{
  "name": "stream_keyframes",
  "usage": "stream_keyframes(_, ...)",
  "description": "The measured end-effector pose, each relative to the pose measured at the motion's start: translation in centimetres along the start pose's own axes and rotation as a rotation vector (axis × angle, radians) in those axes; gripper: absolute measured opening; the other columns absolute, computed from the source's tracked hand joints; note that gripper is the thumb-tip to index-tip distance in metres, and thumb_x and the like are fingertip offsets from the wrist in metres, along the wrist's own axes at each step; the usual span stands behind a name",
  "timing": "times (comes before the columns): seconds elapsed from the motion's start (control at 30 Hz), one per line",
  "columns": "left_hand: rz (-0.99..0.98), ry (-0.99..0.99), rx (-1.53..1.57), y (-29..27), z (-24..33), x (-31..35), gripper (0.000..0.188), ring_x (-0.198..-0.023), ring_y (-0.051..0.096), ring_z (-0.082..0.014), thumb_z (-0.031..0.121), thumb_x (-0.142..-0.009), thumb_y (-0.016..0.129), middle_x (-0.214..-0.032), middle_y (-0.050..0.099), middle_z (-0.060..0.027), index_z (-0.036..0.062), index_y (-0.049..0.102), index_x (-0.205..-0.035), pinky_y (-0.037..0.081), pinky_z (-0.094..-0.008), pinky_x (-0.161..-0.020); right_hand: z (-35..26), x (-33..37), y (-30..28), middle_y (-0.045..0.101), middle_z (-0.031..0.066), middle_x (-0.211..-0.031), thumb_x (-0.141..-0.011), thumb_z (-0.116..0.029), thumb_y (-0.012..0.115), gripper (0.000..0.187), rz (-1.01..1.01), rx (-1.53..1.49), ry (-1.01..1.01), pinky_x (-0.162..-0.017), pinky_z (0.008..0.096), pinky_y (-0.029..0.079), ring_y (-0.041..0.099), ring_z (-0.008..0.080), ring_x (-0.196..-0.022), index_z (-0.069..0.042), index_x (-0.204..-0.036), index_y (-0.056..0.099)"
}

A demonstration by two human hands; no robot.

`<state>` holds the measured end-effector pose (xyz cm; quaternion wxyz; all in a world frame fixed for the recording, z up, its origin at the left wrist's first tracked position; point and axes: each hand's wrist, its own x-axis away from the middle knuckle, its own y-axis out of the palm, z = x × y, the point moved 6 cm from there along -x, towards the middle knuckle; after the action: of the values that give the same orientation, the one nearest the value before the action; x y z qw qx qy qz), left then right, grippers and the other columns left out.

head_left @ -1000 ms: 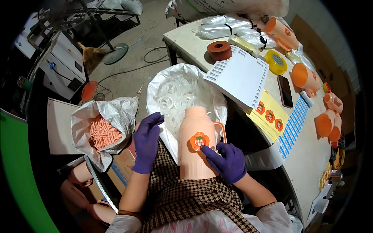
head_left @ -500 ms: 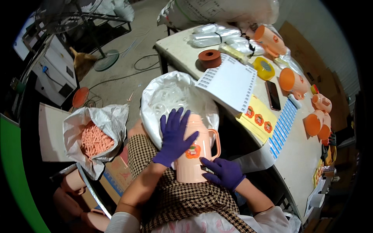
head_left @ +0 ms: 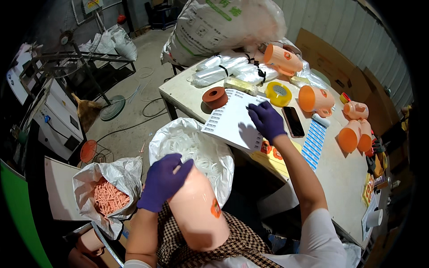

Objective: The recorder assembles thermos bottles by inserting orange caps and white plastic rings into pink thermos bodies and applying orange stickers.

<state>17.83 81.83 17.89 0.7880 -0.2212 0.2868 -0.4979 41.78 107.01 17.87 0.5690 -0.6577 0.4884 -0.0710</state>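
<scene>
A pink plastic jug (head_left: 199,216) with an orange sticker lies tilted on my lap, on the checked apron. My left hand (head_left: 165,181), in a purple glove, grips its upper end with curled fingers. The jug's handle is out of sight. Over the table my right hand (head_left: 268,120), gloved the same, reaches above a stack of white label sheets (head_left: 237,118). Its fingers are pinched together, with a small dark tip showing at them; I cannot make out what it is. Yellow sheets of orange stickers (head_left: 279,156) lie partly under the right forearm.
A white sack of clear plastic rings (head_left: 228,156) stands ahead of my lap; a sack of pink sticks (head_left: 109,196) is at left. On the table are a brown tape roll (head_left: 215,97), yellow tape (head_left: 278,94), a phone (head_left: 293,121), a blue label strip (head_left: 315,145) and several pink jugs (head_left: 315,99).
My right hand has left the jug and moved up over the label sheets. The jug has turned and tilted, its sticker now facing right. My left hand stays on its upper end.
</scene>
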Motion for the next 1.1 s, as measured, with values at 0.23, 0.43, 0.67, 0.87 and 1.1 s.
stream_keyframes(0.23,-0.092,-0.095,0.221,1.4,-3.7,3.0,0.035,-0.087,0.069,-0.0175,0.026,-0.087,0.074,-0.098,0.075,-0.0129,-0.0024,0.072,-0.107,0.053,-0.0303,-0.081,5.4,-7.0,9.1,0.061,0.0155,-0.121,-0.094,-0.038,0.052,0.030,-0.280,0.184,0.246,-0.088,0.0455,0.053,0.066,0.0350,-0.101,-0.020,-0.101,0.074)
stream_keyframes(0.43,0.065,-0.271,0.357,2.0,-9.2,5.5,0.033,-0.101,0.067,-0.0230,0.022,-0.090,0.074,-0.108,0.072,-0.0167,-0.0042,0.068,-0.110,0.052,-0.0330,-0.090,6.4,-8.3,12.6,0.059,0.0180,-0.134,-0.096,-0.039,0.050,0.037,-0.254,0.212,0.224,-0.091,0.0451,0.053,0.066,0.0367,-0.105,-0.022,-0.121,0.070)
stream_keyframes(0.67,-0.150,-0.280,0.280,6.7,-10.2,4.2,0.026,-0.096,0.060,-0.0162,0.019,-0.098,0.060,-0.101,0.067,-0.0092,-0.0014,0.063,-0.114,0.047,-0.0299,-0.093,10.7,-6.6,8.3,0.067,0.0036,-0.103,-0.100,-0.025,0.058,0.032,0.211,-0.890,0.488,-0.078,0.0305,0.048,0.059,0.0159,-0.082,-0.008,-0.124,0.069)
stream_keyframes(0.87,-0.171,-0.170,0.701,6.4,-8.8,5.5,0.031,-0.112,0.053,-0.0152,0.013,-0.100,0.052,-0.119,0.059,-0.0079,0.0010,0.054,-0.128,0.042,-0.0300,-0.100,-11.5,12.8,-0.3,0.061,0.0134,-0.097,-0.080,-0.006,0.070,0.037,0.085,-0.258,-0.282,-0.073,0.0376,0.050,0.060,0.0291,-0.081,-0.008,-0.117,0.072)
stream_keyframes(1.1,-0.059,-0.174,0.536,7.7,-8.6,5.2,0.028,-0.111,0.055,-0.0194,0.013,-0.100,0.049,-0.117,0.061,-0.0119,-0.0001,0.055,-0.124,0.042,-0.0312,-0.099,-18.1,20.6,1.3,0.059,0.0053,-0.096,-0.078,-0.019,0.078,0.045,-0.123,-0.234,-0.345,-0.059,0.0328,0.049,0.059,0.0194,-0.073,-0.026,-0.121,0.072)
